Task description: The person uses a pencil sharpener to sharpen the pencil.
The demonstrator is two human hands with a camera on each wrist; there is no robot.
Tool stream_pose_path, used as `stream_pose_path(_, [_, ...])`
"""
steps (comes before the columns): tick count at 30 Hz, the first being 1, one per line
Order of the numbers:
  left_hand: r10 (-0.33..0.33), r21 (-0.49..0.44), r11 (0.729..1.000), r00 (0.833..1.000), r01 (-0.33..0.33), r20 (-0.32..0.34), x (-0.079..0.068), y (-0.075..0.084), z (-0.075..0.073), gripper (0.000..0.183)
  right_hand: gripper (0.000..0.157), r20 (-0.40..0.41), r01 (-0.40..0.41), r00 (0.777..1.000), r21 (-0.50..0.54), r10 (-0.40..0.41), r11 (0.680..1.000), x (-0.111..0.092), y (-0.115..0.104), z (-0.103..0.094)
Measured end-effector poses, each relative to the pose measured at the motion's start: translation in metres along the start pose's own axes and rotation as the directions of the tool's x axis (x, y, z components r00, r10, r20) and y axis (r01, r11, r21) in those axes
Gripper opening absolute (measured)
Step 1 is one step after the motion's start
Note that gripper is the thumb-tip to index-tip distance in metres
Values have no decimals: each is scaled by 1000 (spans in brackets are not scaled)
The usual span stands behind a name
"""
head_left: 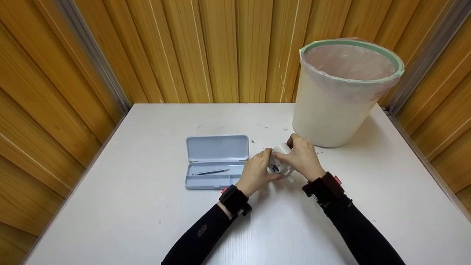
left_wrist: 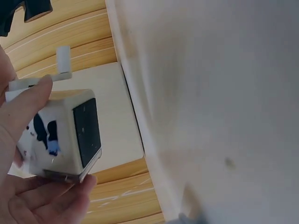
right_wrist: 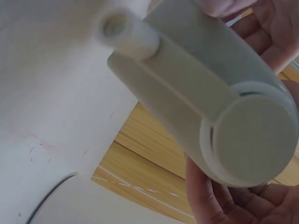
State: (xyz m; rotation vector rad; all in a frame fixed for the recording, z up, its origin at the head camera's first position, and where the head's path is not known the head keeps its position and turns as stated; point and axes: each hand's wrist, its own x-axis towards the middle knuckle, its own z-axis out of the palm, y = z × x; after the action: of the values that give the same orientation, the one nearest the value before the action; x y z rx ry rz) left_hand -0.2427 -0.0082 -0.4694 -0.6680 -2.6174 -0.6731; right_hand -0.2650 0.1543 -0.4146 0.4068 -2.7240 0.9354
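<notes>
A white hand-crank pencil sharpener point(head_left: 283, 148) with dark printed figures is held between both hands, over the table just right of the pencil case. The left hand point(head_left: 254, 172) grips its body; in the left wrist view that thumb lies across the top and the fingers curl beneath, close to the dark base point(left_wrist: 87, 133). From the other side the right hand point(head_left: 304, 157) holds the sharpener with thumb and fingers. Its crank handle point(right_wrist: 187, 79), with a round hub and a knob at the end, fills much of the right wrist view. Whatever is inside the sharpener is hidden.
An open light-blue pencil case point(head_left: 218, 149) lies left of the hands, with a dark pencil point(head_left: 211, 172) in its upper compartment. A lined white bin point(head_left: 331, 106) with a green rim stands at the back right. Small crumbs point(head_left: 266, 127) dot the white table.
</notes>
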Motion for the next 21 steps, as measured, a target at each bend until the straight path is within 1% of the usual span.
stream_pose_path(2, [0, -9, 1000, 1000, 0, 0, 1, 0, 0, 69, 46, 3, -16, 1000, -2, 16, 1000, 0, -1, 0])
stream_pose_path(5, [-18, -31, 999, 1000, 18, 14, 2, -1, -1, 66, 48, 20, -39, 999, -6, 39, 999, -1, -3, -2])
stream_pose_path(8, [-37, -73, 997, 998, 40, 45, 3, -2, -3, 64, 48, 51, -30, 998, -11, 30, 1000, -2, -2, -3])
stream_pose_path(11, [-50, -121, 991, 996, 60, 79, 4, -4, -6, 64, 42, 92, 10, 996, 6, -11, 1000, -4, 0, -8])
stream_pose_path(15, [-62, -212, 974, 993, 83, 104, 6, -9, -9, 65, 26, 139, 99, 985, 55, -106, 994, -4, 4, -14])
stream_pose_path(16, [-63, -249, 964, 992, 88, 108, 6, -10, -10, 65, 24, 145, 137, 979, 65, -146, 988, -4, 6, -15])
stream_pose_path(17, [-63, -279, 956, 992, 92, 111, 6, -11, -12, 65, 25, 155, 175, 971, 73, -184, 982, -5, 8, -16])
stream_pose_path(18, [-63, -311, 946, 991, 96, 115, 6, -11, -13, 65, 31, 162, 221, 960, 65, -229, 973, -5, 9, -17])
stream_pose_path(19, [-62, -338, 936, 991, 100, 121, 7, -12, -14, 65, 40, 173, 277, 944, 47, -281, 960, -4, 11, -18])
stream_pose_path(21, [-59, -383, 918, 989, 107, 135, 8, -15, -16, 65, 61, 201, 392, 901, 2, -384, 920, -4, 15, -20])
